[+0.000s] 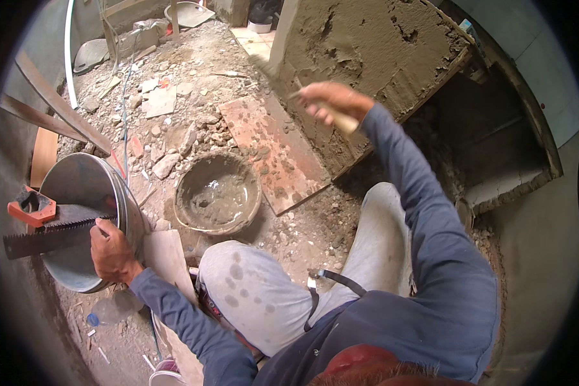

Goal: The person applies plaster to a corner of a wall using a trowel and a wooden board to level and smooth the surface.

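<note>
While gripping the pale, wooden-handled, apparent trowel point(346, 123) in the right hand point(333, 103) before the rough grey-brown mortar-coated panel point(383, 61), best press evenly, minding the left hand point(113, 252), with grip impossible to tell, by the orange-handled toothed saw point(51, 238).

We see tool handle point(346, 123) pale tan | mortar bowl point(215, 164) grey-brown | board point(273, 148) reddish, blotched grey | saw handle point(41, 215) orange, blade point(45, 241) dark | bucket point(132, 212) grey | our sleeves point(399, 151) navy | our trousers point(248, 289) pale grey, dark-spotted
</note>
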The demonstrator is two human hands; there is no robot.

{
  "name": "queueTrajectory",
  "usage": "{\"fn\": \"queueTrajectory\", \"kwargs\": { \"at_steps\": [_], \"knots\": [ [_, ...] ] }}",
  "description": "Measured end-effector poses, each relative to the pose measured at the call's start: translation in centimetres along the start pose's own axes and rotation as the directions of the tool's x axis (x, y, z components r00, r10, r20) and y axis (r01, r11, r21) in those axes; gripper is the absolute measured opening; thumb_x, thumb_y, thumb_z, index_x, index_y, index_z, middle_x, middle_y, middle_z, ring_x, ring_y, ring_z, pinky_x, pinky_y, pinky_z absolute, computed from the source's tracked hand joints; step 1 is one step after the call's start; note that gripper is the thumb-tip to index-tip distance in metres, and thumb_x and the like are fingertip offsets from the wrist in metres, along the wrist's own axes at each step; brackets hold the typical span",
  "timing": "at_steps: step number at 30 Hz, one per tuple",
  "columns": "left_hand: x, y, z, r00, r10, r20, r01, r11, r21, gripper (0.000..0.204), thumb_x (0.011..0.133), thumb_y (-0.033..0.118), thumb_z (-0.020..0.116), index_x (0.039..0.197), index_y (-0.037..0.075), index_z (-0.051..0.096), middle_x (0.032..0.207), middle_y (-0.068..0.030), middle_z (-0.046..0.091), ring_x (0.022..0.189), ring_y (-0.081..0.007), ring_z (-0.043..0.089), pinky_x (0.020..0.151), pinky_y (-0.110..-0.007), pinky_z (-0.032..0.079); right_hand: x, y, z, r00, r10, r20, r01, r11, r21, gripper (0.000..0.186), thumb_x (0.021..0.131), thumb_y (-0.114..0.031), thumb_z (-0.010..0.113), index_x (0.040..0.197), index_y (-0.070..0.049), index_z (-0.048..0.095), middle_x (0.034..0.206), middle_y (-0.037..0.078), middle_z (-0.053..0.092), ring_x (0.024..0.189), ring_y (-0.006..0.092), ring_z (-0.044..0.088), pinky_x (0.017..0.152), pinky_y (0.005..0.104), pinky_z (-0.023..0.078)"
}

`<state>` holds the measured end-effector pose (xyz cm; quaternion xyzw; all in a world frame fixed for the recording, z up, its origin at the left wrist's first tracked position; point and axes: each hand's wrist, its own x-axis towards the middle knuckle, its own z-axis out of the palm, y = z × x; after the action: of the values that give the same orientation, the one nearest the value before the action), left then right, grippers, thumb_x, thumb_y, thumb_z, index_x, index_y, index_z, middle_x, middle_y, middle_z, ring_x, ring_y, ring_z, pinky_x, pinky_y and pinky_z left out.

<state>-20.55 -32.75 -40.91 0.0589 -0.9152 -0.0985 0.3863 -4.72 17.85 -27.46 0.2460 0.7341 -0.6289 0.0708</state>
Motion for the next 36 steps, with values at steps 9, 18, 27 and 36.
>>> {"fn": "queueTrajectory", "kwargs": {
  "at_steps": [9, 18, 27, 36],
  "knots": [
    [-0.2, -0.8, 0.1, 0.993, -0.072, 0.093, 0.07, 0.997, 0.024, 0.034, 0.099, 0.044, 0.054, 0.089, 0.017, 0.071, 0.084, -0.0098, 0.074, 0.072, -0.036, 0.07, 0.059, -0.051, 0.052, -2.3, -10.9, -6.7, 0.801, -0.552, -0.231, 0.357, 0.75, -0.556, 0.031, 0.107, -0.033, 0.049, 0.111, -0.003, 0.053, 0.087, 0.004, 0.061, 0.068, 0.0082, 0.061, 0.054, 0.0257, 0.056],
    [0.3, -0.3, 0.0, 0.998, -0.028, 0.062, 0.029, 1.0, -0.012, 0.036, 0.1, 0.044, 0.053, 0.089, 0.016, 0.071, 0.083, -0.0102, 0.074, 0.073, -0.0363, 0.069, 0.06, -0.049, 0.052, 6.8, 3.3, -0.2, 0.974, 0.026, -0.223, -0.079, 0.969, -0.233, 0.026, 0.102, -0.025, 0.056, 0.092, -0.002, 0.061, 0.071, 0.004, 0.061, 0.051, 0.0108, 0.058, 0.042, 0.0262, 0.05],
    [0.3, 0.8, 1.0, 0.999, -0.034, 0.04, 0.037, 0.995, -0.09, 0.035, 0.1, 0.045, 0.053, 0.088, 0.016, 0.07, 0.083, -0.0105, 0.073, 0.073, -0.0362, 0.07, 0.06, -0.05, 0.052, 13.3, 4.2, -9.3, 0.836, -0.068, -0.545, -0.013, 0.99, -0.143, 0.018, 0.097, -0.013, 0.061, 0.098, 0.005, 0.062, 0.071, 0.009, 0.059, 0.052, 0.0191, 0.059, 0.046, 0.0347, 0.052],
    [-0.1, -0.9, 0.3, 0.999, 0.036, -0.035, -0.037, 0.999, -0.011, 0.031, 0.097, 0.038, 0.059, 0.078, 0.015, 0.067, 0.076, -0.0065, 0.071, 0.067, -0.0321, 0.068, 0.056, -0.049, 0.052, 7.1, -6.5, -10.7, 0.768, -0.324, -0.553, 0.242, 0.945, -0.218, 0.02, 0.103, -0.02, 0.057, 0.101, -0.001, 0.064, 0.074, 0.007, 0.061, 0.055, 0.0135, 0.058, 0.044, 0.0295, 0.052]
  ]
}}
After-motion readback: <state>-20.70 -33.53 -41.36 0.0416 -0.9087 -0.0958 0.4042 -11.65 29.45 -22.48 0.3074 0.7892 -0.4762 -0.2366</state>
